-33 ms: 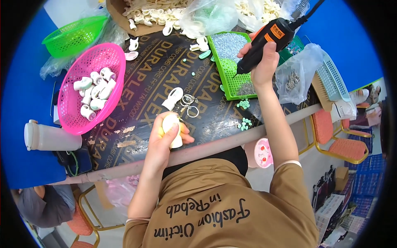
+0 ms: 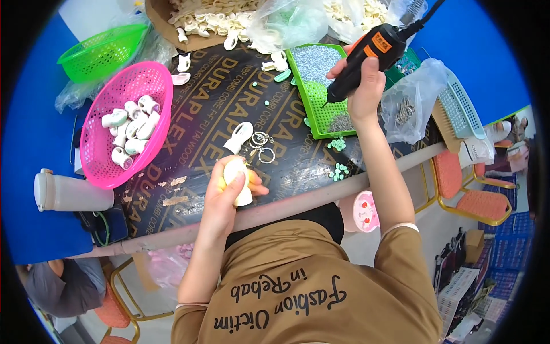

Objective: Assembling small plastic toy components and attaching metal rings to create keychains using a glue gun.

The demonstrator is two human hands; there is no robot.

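Observation:
My left hand (image 2: 229,186) is closed around a small cream plastic casing (image 2: 242,186) close to the table's front edge. Just beyond it lie a white looped plastic piece (image 2: 239,137) and several metal key rings (image 2: 262,146). My right hand (image 2: 366,86) grips a black corded electric screwdriver (image 2: 366,63) with orange labels. Its thin tip points down over the green tray (image 2: 308,100), which holds silvery small parts (image 2: 318,64) and a darker heap of tiny screws or pins (image 2: 342,124).
A pink basket (image 2: 91,160) with several white-and-green casings stands at left, a green basket (image 2: 103,50) behind it. Small green pieces (image 2: 338,171) lie right of centre. A clear bag of metal rings (image 2: 407,109), a white bottle (image 2: 74,190) and a cardboard box (image 2: 163,28) are around.

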